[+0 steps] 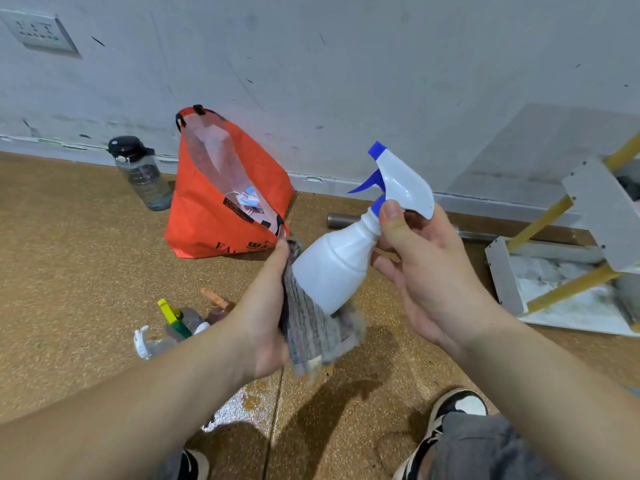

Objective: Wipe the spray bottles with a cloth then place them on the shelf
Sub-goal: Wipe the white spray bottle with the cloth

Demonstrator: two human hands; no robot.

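Floor holds bag lettered "FA"; cloth touches bottle.

Both my bare forearms reach forward, the two grips raised and facing each other.
My left grip curls round the cloth, palm turned inward; my right grip pinches the neck of the spray bottle, thumb upright, fingers behind.

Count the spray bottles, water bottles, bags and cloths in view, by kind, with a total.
spray bottles: 4, one held, three on the floor: yellow-topped, orange-topped, white-topped
water bottle: 1
bag: 1
cloth: 1
total: 7
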